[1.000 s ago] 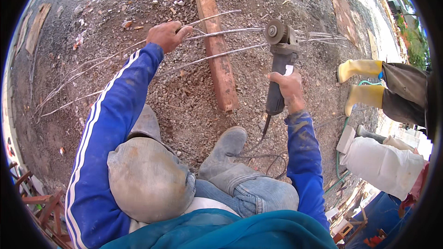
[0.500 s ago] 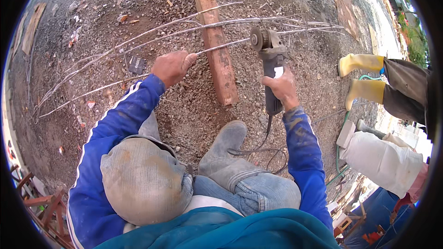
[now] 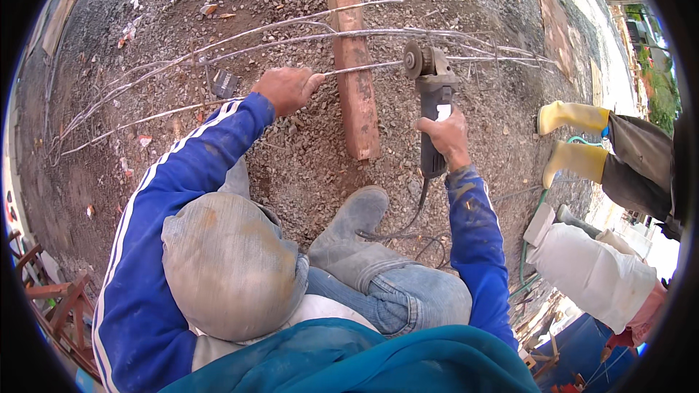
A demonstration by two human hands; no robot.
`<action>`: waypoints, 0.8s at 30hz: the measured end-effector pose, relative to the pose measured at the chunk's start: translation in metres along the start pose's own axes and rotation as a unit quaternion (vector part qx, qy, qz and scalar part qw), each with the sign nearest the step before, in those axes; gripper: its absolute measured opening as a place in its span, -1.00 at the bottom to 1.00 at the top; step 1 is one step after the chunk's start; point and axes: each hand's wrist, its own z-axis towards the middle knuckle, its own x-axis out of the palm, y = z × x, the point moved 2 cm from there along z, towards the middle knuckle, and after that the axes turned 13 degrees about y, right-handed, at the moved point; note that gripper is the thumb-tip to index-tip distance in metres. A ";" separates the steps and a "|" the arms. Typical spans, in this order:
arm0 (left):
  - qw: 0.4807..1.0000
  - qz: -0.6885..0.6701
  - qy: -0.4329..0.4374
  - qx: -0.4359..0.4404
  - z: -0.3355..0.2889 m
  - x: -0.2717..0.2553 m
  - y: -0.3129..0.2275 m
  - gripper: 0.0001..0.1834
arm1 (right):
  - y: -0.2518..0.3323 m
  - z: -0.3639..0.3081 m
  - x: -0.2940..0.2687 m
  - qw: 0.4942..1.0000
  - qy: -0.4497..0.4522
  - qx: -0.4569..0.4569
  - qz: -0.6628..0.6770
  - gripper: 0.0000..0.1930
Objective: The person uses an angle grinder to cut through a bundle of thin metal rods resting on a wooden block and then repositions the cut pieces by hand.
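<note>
My left hand [image 3: 288, 90] is closed around a thin steel rod [image 3: 368, 67], which crosses over a reddish wooden beam [image 3: 357, 105] lying on the ground. In my right hand [image 3: 447, 137] is a grey angle grinder [image 3: 435, 94], gripped by its body with the disc end pointing away from me. The grinder's disc [image 3: 416, 60] is at the rod, to the right of the beam; whether it touches the metal I cannot tell. More long rods [image 3: 277, 47] spread across the ground beyond my hands.
A power cord [image 3: 415, 222] runs from the grinder past my grey boot [image 3: 349, 225]. At right stands a person in yellow boots [image 3: 579, 160], near a green hose [image 3: 526, 255] and a white sack [image 3: 593, 269]. A small dark packet [image 3: 225, 85] lies beside my left hand. Gravel covers the ground.
The view has shifted slightly, so the beam and rods sit a little farther right in the picture. Both hands keep their holds, and the grinder stays at the rod.
</note>
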 end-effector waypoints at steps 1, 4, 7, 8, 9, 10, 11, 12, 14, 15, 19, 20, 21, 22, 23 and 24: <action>1.000 -0.002 0.000 0.014 -0.002 -0.004 -0.003 -0.49 | 0.002 0.000 0.000 1.000 0.003 0.003 -0.005 -0.39; 1.000 -0.004 -0.005 0.021 -0.002 0.001 0.001 -0.50 | 0.007 -0.005 0.000 1.000 0.007 0.005 0.026 -0.41; 1.000 0.009 0.020 0.014 0.001 0.000 0.002 -0.51 | 0.002 -0.003 0.002 1.000 -0.009 -0.010 0.004 -0.44; 1.000 0.013 0.019 0.020 0.001 0.002 0.001 -0.51 | 0.001 -0.003 0.003 1.000 -0.015 -0.018 0.004 -0.44; 0.999 0.019 0.018 0.027 0.001 0.002 0.001 -0.51 | -0.001 -0.004 0.003 0.999 -0.021 -0.026 0.004 -0.45; 0.999 0.024 0.016 0.034 0.001 0.002 0.001 -0.51 | -0.001 -0.005 0.003 0.999 -0.027 -0.034 0.004 -0.45; 0.999 0.020 0.019 0.026 0.001 0.003 0.002 -0.51 | 0.000 -0.007 0.003 0.999 -0.026 -0.038 0.001 -0.46; 0.999 0.016 0.021 0.018 0.002 0.005 0.003 -0.51 | 0.003 -0.008 0.003 0.999 -0.025 -0.042 -0.002 -0.46; 1.000 0.014 0.025 0.005 0.002 0.005 0.004 -0.50 | 0.007 -0.010 0.003 0.999 -0.021 -0.042 0.002 -0.46; 0.999 0.016 0.028 0.001 0.002 0.003 0.003 -0.50 | 0.008 -0.010 0.003 0.999 -0.019 -0.037 0.010 -0.46; 1.000 0.007 0.008 0.012 0.001 0.005 0.004 -0.52 | 0.009 -0.011 0.004 0.999 -0.024 -0.036 0.002 -0.45; 1.000 0.007 0.011 0.010 0.001 0.005 0.004 -0.52 | 0.010 -0.013 0.005 0.999 -0.032 -0.037 -0.003 -0.44; 1.000 0.006 0.013 0.008 0.000 0.004 0.003 -0.52 | 0.011 -0.014 0.006 0.998 -0.041 -0.039 -0.009 -0.44; 1.000 0.005 0.015 0.006 0.000 0.003 0.003 -0.53 | 0.012 -0.015 0.007 0.998 -0.050 -0.040 -0.015 -0.43; 1.000 0.004 0.015 0.007 0.000 0.002 0.002 -0.53 | 0.010 -0.013 0.007 0.998 -0.045 -0.037 -0.008 -0.41; 1.000 0.004 0.014 0.007 -0.001 0.001 0.001 -0.53 | 0.007 -0.010 0.007 0.999 -0.040 -0.034 -0.001 -0.40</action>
